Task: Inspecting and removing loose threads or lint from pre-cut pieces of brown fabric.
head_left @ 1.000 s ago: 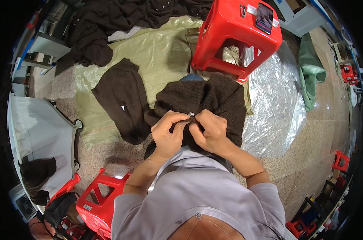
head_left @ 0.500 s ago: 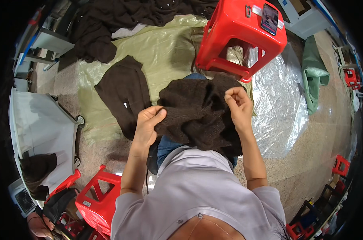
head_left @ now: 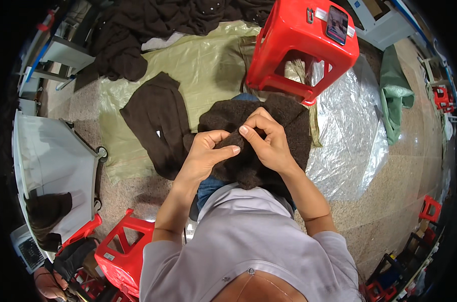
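A dark brown knitted garment [head_left: 295, 118] lies bunched across my lap, over blue jeans. My left hand [head_left: 207, 157] has its edge between thumb and forefinger, the thumb pointing toward the other hand. Close beside it, my right hand [head_left: 269, 143] pinches the same cloth between thumb and fingertips. The fold between the two pinches is partly covered by my fingers, so any small thing held there cannot be made out. A second dark brown garment [head_left: 153, 113] with a small white label lies on the yellowish plastic sheet [head_left: 203, 60] to the left.
Ahead to the right stands a red stool [head_left: 294, 30] bearing a phone [head_left: 337, 25] and a small metal tool [head_left: 310, 15]. More dark garments [head_left: 122, 40] are heaped at the far left. A grey wheeled cart [head_left: 62, 156] and another red stool [head_left: 122, 251] are on my left; clear plastic [head_left: 351, 136] lies right.
My right hand has moved left and inward from the garment's right side, and now pinches cloth beside my left hand. The left hand has shifted slightly right, and the cloth is bunched differently.
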### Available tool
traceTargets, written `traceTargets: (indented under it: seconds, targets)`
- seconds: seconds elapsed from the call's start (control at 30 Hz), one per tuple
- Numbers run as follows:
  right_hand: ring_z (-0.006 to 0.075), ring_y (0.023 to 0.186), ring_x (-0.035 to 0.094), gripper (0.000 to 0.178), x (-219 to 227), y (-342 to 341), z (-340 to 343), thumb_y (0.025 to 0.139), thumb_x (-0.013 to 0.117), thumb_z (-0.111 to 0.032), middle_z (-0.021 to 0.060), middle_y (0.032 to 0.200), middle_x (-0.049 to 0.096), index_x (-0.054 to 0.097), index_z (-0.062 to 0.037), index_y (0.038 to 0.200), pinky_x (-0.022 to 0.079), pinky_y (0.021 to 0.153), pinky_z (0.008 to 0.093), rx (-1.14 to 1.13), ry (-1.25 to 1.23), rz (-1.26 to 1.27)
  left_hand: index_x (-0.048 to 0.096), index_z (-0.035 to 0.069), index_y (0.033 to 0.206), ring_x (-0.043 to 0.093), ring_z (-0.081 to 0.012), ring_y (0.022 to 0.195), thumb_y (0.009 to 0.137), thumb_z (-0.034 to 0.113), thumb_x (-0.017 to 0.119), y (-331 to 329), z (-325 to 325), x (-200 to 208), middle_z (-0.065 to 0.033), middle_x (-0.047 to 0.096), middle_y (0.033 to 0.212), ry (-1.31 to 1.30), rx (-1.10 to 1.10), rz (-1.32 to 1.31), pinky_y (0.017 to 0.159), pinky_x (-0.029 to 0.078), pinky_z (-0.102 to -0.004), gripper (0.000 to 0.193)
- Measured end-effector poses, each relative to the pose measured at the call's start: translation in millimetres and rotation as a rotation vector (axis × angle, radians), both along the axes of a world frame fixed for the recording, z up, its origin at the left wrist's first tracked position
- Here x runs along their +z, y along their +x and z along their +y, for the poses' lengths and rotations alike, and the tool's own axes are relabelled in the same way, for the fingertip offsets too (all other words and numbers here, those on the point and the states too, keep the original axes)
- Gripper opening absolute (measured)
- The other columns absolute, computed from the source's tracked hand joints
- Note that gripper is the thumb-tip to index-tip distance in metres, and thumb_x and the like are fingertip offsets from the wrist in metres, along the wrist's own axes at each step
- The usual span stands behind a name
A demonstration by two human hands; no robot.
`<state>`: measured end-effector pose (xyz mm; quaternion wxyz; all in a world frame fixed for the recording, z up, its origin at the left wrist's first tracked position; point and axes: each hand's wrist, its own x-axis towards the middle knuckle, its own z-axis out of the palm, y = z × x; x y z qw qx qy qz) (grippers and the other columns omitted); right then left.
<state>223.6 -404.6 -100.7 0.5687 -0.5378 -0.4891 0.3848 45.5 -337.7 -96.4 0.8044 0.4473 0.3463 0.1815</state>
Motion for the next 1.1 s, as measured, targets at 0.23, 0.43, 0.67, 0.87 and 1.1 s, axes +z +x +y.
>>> traceTargets:
  seconds: [0.23, 0.43, 0.67, 0.87, 1.1]
  targets:
    - [0.0108, 0.070, 0.045, 0.015, -1, -2, -1, 0.092, 0.064, -0.008, 0.0018, 0.076, 0.049, 0.059, 0.0007, 0.081, 0.037, 0.064, 0.0249, -0.005, -0.042, -0.040, 0.068, -0.002, 0.096, 0.061, -0.0057, 0.076, 0.084, -0.005, 0.068, 9, -7, -9, -0.0019, 0.069, 0.088, -0.075, 0.194, -0.044, 0.072, 0.048, -0.0195, 0.012]
    - [0.0164, 0.065, 0.047, 0.009, 5, -17, -3, 0.090, 0.063, -0.002, 0.0070, 0.074, 0.050, 0.059, 0.0014, 0.082, 0.039, 0.059, 0.0285, -0.070, 0.123, -0.217, 0.068, -0.004, 0.094, 0.063, -0.0089, 0.080, 0.085, -0.008, 0.064, 18, -12, -19, -0.0062, 0.069, 0.090, 0.142, 0.431, -0.117, 0.075, 0.050, -0.0212, 0.011]
    - [0.0201, 0.063, 0.050, 0.008, 14, -20, -5, 0.088, 0.065, -0.001, 0.0099, 0.074, 0.051, 0.059, 0.0016, 0.084, 0.041, 0.057, 0.0309, -0.090, 0.151, -0.298, 0.070, -0.003, 0.094, 0.058, -0.0048, 0.078, 0.080, -0.012, 0.062, 22, -15, -11, -0.0034, 0.068, 0.093, 0.265, 0.525, -0.096, 0.070, 0.045, -0.0181, 0.019]
    - [0.0259, 0.069, 0.057, 0.012, 13, -1, -16, 0.084, 0.071, -0.005, 0.0111, 0.081, 0.055, 0.060, -0.0008, 0.086, 0.046, 0.061, 0.0332, 0.031, 0.046, -0.416, 0.068, -0.004, 0.092, 0.061, -0.0097, 0.069, 0.080, -0.008, 0.061, 6, 5, -16, -0.0065, 0.068, 0.088, 0.047, 0.218, -0.029, 0.066, 0.047, -0.0194, 0.015]
    - [0.0297, 0.090, 0.061, 0.027, -2, 63, -52, 0.072, 0.062, 0.011, 0.0124, 0.098, 0.058, 0.059, -0.0010, 0.095, 0.049, 0.076, 0.0348, 0.008, -0.326, -0.562, 0.064, -0.004, 0.103, 0.067, -0.0180, 0.091, 0.087, 0.003, 0.062, -25, 19, 1, -0.0123, 0.070, 0.101, -0.206, 0.335, -0.274, 0.087, 0.052, -0.0289, 0.019]
